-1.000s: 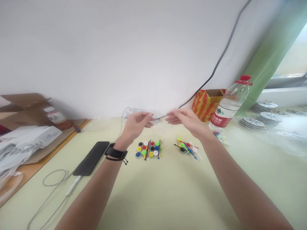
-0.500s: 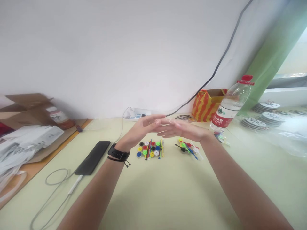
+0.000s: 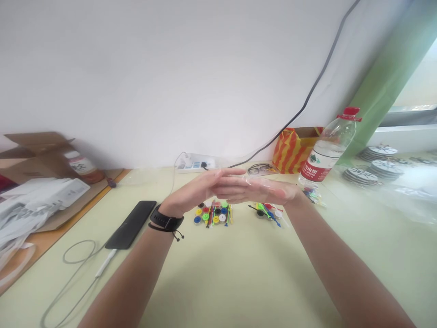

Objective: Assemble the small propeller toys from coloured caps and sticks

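Note:
My left hand (image 3: 198, 189), with a black watch on its wrist, and my right hand (image 3: 261, 189) meet palm to palm above the table. Their fingers lie straight and overlap, with a thin clear plastic film (image 3: 251, 179) between and over them. Below the left hand, colourful round pieces (image 3: 205, 217) stand in rows with thin coloured arrow sticks (image 3: 229, 214) beside and between them. Beneath the right hand lies a loose group of coloured arrows and round pieces (image 3: 267, 212).
A black phone (image 3: 131, 225) with a cable lies left. At the right are a water bottle (image 3: 326, 157), a striped bag (image 3: 290, 148) and stacked discs (image 3: 362, 176). A power strip (image 3: 196, 165) is at the wall; white packages (image 3: 58, 193) are at far left.
My left hand has slid right and my right hand left, so they overlap more. The clear film now shows across the right hand's back.

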The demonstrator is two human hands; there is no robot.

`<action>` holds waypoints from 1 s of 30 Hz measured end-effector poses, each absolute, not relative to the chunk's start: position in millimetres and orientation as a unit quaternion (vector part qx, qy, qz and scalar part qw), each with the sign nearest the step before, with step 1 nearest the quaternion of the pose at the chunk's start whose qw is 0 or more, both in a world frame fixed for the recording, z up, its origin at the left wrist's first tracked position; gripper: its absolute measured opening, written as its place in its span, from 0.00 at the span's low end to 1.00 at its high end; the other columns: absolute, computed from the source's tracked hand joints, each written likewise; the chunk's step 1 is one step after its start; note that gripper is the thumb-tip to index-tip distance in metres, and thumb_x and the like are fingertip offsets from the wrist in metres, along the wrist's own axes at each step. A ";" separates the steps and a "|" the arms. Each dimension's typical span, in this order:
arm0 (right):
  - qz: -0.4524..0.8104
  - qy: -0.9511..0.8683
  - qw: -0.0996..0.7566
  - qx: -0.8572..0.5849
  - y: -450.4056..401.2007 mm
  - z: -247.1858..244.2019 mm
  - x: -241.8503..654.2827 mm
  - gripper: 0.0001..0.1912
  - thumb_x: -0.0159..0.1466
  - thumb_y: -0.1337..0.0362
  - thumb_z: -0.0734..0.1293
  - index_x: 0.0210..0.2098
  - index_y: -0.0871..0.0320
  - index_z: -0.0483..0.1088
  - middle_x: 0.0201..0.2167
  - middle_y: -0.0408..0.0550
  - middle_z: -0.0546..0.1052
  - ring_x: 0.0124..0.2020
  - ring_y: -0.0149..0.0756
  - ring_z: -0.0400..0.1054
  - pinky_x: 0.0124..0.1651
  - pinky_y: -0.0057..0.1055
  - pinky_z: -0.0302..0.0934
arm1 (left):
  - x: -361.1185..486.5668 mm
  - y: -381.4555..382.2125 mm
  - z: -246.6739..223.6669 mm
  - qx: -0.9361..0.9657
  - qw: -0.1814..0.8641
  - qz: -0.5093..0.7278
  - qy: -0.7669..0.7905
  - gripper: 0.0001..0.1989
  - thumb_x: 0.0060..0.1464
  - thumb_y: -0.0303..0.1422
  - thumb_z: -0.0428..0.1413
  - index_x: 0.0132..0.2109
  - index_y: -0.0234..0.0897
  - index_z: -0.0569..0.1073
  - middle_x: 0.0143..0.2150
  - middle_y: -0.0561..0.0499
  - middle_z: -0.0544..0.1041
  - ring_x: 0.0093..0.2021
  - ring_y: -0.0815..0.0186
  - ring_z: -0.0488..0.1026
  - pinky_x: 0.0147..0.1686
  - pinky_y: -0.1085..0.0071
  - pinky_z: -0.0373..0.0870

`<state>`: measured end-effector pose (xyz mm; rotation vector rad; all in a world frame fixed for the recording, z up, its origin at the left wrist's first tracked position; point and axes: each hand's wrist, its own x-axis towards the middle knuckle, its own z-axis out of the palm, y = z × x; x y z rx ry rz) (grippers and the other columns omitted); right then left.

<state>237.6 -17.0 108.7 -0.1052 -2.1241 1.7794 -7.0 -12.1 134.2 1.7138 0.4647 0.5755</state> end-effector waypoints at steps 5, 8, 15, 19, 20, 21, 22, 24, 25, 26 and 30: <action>0.626 -0.758 0.167 -0.074 -14.6 114.3 248.5 0.63 0.54 0.28 0.69 0.77 0.45 0.40 0.75 0.54 0.56 0.75 0.52 0.47 0.72 0.51 0.44 | -24.2 -6.4 151.7 0.733 0.405 0.425 0.344 0.29 0.66 0.56 0.50 0.59 0.41 0.76 0.62 0.40 0.77 0.59 0.50 0.76 0.62 0.49 0.68; 0.623 -0.743 0.206 -0.129 -15.3 116.9 255.1 0.56 0.60 0.29 0.65 0.76 0.47 0.44 0.74 0.55 0.59 0.75 0.51 0.49 0.73 0.51 0.44 | -26.3 -7.7 157.5 0.737 0.294 0.483 0.371 0.30 0.64 0.58 0.51 0.57 0.40 0.76 0.58 0.40 0.79 0.55 0.53 0.78 0.57 0.54 0.73; 0.658 -0.690 0.244 -0.176 -6.8 98.1 253.5 0.39 0.68 0.33 0.59 0.69 0.48 0.64 0.68 0.52 0.68 0.71 0.50 0.58 0.72 0.51 0.48 | 26.1 -33.5 121.4 0.872 -0.052 0.363 0.324 0.36 0.59 0.49 0.62 0.69 0.39 0.65 0.67 0.40 0.70 0.69 0.45 0.61 0.69 0.46 0.58; 0.705 -0.630 0.269 -0.186 -4.5 93.9 245.9 0.42 0.69 0.31 0.51 0.61 0.55 0.73 0.63 0.55 0.74 0.67 0.50 0.64 0.70 0.50 0.53 | 46.3 -36.7 93.9 0.885 -0.125 0.305 0.329 0.50 0.54 0.52 0.64 0.75 0.39 0.52 0.75 0.40 0.57 0.76 0.40 0.44 0.70 0.43 0.54; 0.718 -0.613 0.269 -0.192 -4.5 94.9 243.8 0.43 0.69 0.31 0.49 0.60 0.56 0.74 0.62 0.56 0.75 0.65 0.50 0.66 0.69 0.49 0.55 | 47.9 -35.7 89.3 0.885 -0.139 0.294 0.334 0.52 0.53 0.52 0.65 0.75 0.39 0.50 0.76 0.41 0.54 0.77 0.39 0.42 0.70 0.43 0.53; 0.732 -0.595 0.269 -0.196 -4.5 96.3 241.9 0.43 0.69 0.31 0.49 0.58 0.57 0.75 0.60 0.57 0.77 0.64 0.50 0.68 0.69 0.49 0.56 | 48.6 -34.5 85.5 0.885 -0.148 0.284 0.338 0.54 0.52 0.53 0.65 0.76 0.40 0.48 0.77 0.42 0.52 0.77 0.39 0.41 0.70 0.43 0.53; 0.744 -0.578 0.271 -0.197 -4.3 97.8 240.3 0.43 0.69 0.31 0.49 0.57 0.58 0.75 0.58 0.58 0.78 0.62 0.50 0.69 0.68 0.49 0.57 | 48.8 -33.2 82.4 0.886 -0.155 0.275 0.340 0.55 0.52 0.52 0.66 0.76 0.40 0.47 0.77 0.42 0.52 0.77 0.39 0.41 0.70 0.43 0.52; 0.764 -0.547 0.276 -0.199 -3.4 100.0 238.0 0.43 0.70 0.32 0.49 0.55 0.59 0.76 0.54 0.58 0.80 0.60 0.50 0.71 0.67 0.48 0.59 | 48.6 -30.9 77.5 0.887 -0.162 0.263 0.344 0.55 0.52 0.48 0.66 0.76 0.38 0.46 0.77 0.41 0.52 0.76 0.39 0.43 0.71 0.43 0.50; 0.771 -0.537 0.279 -0.200 -2.8 100.5 237.4 0.43 0.70 0.32 0.49 0.54 0.59 0.76 0.53 0.58 0.81 0.59 0.49 0.72 0.66 0.48 0.60 | 48.6 -30.0 75.4 0.885 -0.162 0.263 0.347 0.54 0.53 0.45 0.66 0.76 0.37 0.46 0.76 0.40 0.54 0.76 0.40 0.45 0.72 0.43 0.48; 0.775 -0.529 0.279 -0.203 -2.4 100.8 237.2 0.43 0.70 0.32 0.49 0.53 0.60 0.77 0.52 0.58 0.81 0.58 0.49 0.73 0.66 0.47 0.61 | 48.7 -29.3 73.3 0.883 -0.161 0.266 0.352 0.53 0.53 0.41 0.66 0.76 0.37 0.46 0.76 0.39 0.55 0.75 0.41 0.48 0.72 0.44 0.47; 0.768 -0.538 0.269 -0.220 -4.5 102.9 237.7 0.42 0.70 0.33 0.50 0.50 0.60 0.78 0.51 0.58 0.81 0.57 0.48 0.73 0.65 0.46 0.61 | 48.7 -26.1 66.7 0.873 -0.140 0.293 0.363 0.47 0.55 0.30 0.59 0.76 0.35 0.47 0.70 0.36 0.63 0.71 0.42 0.56 0.71 0.43 0.49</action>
